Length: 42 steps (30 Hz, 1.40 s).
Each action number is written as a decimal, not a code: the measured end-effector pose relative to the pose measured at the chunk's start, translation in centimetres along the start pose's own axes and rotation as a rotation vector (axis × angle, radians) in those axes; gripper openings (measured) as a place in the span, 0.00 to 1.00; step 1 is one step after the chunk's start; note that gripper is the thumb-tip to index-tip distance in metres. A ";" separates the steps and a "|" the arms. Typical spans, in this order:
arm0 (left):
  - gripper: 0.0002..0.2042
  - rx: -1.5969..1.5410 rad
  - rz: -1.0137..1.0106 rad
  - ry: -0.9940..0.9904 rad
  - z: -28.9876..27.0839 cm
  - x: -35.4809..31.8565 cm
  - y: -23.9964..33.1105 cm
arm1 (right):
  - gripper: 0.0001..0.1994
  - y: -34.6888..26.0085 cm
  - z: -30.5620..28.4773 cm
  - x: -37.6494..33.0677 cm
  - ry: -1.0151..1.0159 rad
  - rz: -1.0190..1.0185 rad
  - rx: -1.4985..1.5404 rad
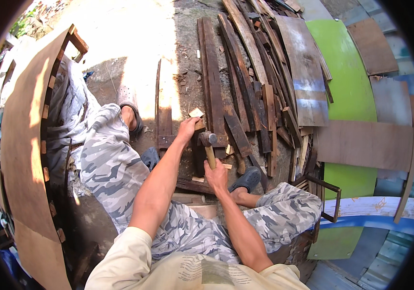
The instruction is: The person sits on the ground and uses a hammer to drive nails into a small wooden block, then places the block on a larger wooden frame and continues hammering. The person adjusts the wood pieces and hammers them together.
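R hand [215, 175], centre frame just below mid, fingers clamped round the wooden handle of a hammer [208, 145]. Handle's long axis runs up-frame and slightly left from the fist; metal head sits at the top end, just above the crosspiece of a dark plank frame [164, 111] lying on the ground. L hand [187, 128] is up-left of the hammer head, v. near it, fingers pinched on a small pale wood block [197, 116] held against the frame's boards. So the block lies just up-left of the head, L hand nearer to it than R; L fingers sit close beside the head's line, and that's what stands in the way.

Around, big to small:
- Curved plywood sheet [26, 145] w/ batten edge, whole left side of frame.
- Green panel [347, 82], upper right, running down to lower right; brown board [364, 145] laid across it.
- Pile of old dark planks [255, 72], top centre to centre right, long axes mostly up-down, touching the frame's right edge.
- Grey weathered board [306, 72] resting over that pile.
- Person's camo-trousered legs either side of the work; sandalled foot [248, 180] just right of R hand, another [132, 118] left of the frame.
- Small metal bracket [330, 198], right of the knee.
- Wood chips scattered on the ground near the hammer.
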State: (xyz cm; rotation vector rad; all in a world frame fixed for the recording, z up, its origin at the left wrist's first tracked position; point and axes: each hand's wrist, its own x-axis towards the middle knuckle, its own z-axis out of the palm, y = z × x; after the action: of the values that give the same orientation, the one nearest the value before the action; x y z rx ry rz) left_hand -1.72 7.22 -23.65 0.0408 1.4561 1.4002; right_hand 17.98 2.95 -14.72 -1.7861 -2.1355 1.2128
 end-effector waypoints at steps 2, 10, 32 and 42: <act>0.15 -0.017 0.001 -0.009 0.2 -0.1 -0.1 | 0.16 1.8 0.9 -0.2 0.011 -0.015 -0.049; 0.14 -0.051 0.025 0.011 0.6 -0.3 -0.3 | 0.15 4.2 0.8 0.4 0.040 -0.014 -0.126; 0.12 -0.186 -0.017 -0.033 0.0 -0.9 -0.6 | 0.11 6.0 4.8 -0.4 0.155 -0.050 -0.099; 0.13 -0.099 0.004 -0.020 0.3 -0.1 -0.7 | 0.10 9.8 8.6 0.9 0.130 -0.017 0.323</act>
State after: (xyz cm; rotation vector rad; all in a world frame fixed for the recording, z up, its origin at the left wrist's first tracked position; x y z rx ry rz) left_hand -1.06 7.14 -24.00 -0.0050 1.3691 1.4697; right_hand 20.78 -0.66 -26.97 -1.6534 -1.7639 1.3099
